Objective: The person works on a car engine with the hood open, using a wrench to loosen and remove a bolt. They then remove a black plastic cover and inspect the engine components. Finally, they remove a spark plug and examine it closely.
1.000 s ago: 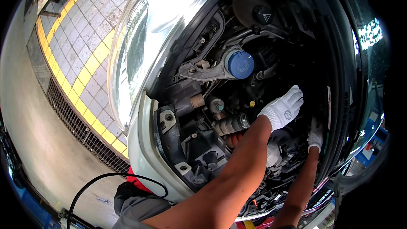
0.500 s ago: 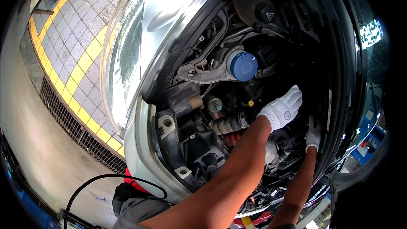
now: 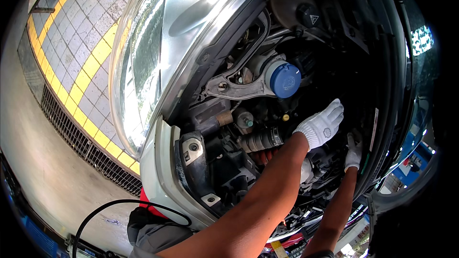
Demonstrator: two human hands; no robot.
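Note:
My left hand [image 3: 319,125], in a white knitted glove, reaches over the middle of the engine bay. Its fingers are stretched out close together; the dark parts beneath them cannot be made out. Farther right, my right hand [image 3: 353,151] wears a white glove too. It is beside the black edge strip [image 3: 372,129], in shadow, with its fingers slightly bent and partly apart. Nothing shows in either hand. Left of my left hand are a ribbed black hose [image 3: 260,140] and a small yellow cap [image 3: 286,118]. A round blue cap [image 3: 285,80] sits farther away on a reservoir neck.
A coolant tank [image 3: 289,7] with a black cap stands at the far side. The clear headlight [image 3: 143,67] and pale fender border the bay on the left. Beyond lie a floor grate [image 3: 79,148] and yellow-lined tiles [image 3: 91,69]. A black cable [image 3: 110,204] loops at lower left.
The fingers of my right hand have bent from a straighter pose. My left hand keeps nearly the same pose over the engine. The view has shifted slightly.

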